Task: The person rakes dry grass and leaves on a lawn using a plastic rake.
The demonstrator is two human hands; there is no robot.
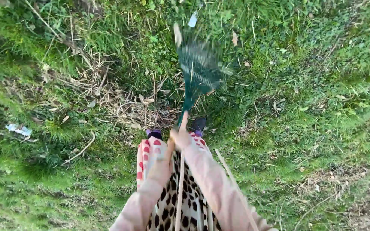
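A rake with a green fan-shaped head (200, 70) and a wooden handle (179, 188) points away from me over the grass; its head is blurred by motion. My right hand (180, 137) grips the handle high up, just below the green neck. My left hand (166, 155) closes on the handle slightly lower and is mostly covered by a pale pink sleeve. A tangle of dry stalks and leaves (125, 105) lies left of the rake head, in front of my shoes (198, 125).
A thin second stick (233, 182) slants beside my right arm. A light blue scrap (19, 129) lies in the grass at left and a pale scrap (192, 19) lies beyond the rake. A bare earth patch (365, 205) shows at lower right.
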